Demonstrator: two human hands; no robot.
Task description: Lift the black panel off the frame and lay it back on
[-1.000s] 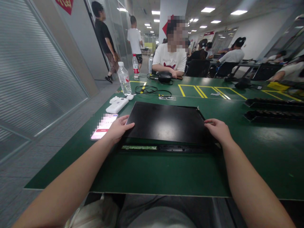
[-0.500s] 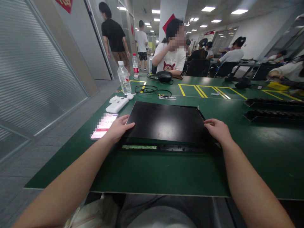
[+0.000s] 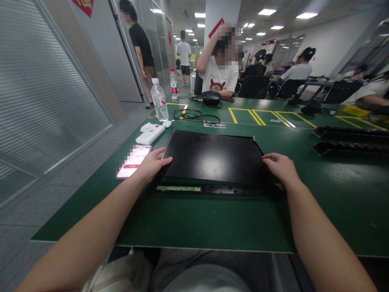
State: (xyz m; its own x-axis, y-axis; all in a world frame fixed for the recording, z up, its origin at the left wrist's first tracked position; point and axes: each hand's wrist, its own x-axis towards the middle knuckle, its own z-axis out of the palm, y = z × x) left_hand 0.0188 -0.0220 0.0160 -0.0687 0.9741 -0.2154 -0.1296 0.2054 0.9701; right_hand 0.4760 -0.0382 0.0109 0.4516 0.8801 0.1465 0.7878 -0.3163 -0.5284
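Note:
A glossy black screen panel (image 3: 209,156) lies slightly tilted over a thin black frame (image 3: 234,190), whose near side shows below it. Along that near side runs a green circuit board strip (image 3: 178,189). My left hand (image 3: 154,165) holds the panel's left edge, thumb on top and fingers at the side. At the right edge, my right hand (image 3: 281,167) is closed, thumb and fingers pinched together; whether it also touches the frame cannot be told. The frame's far right corner shows past the panel.
Left of the panel lie a lit phone (image 3: 133,161) and a white device (image 3: 150,134). Behind them stand a water bottle (image 3: 159,100) and a red-capped bottle (image 3: 174,84). Black cables (image 3: 194,115) cross the far table. Dark strips (image 3: 349,148) lie right. A person (image 3: 219,73) sits opposite.
My hands and the panel stay almost still. Across the table, the seated person has raised a hand to the head, and the people walking at the back left have moved.

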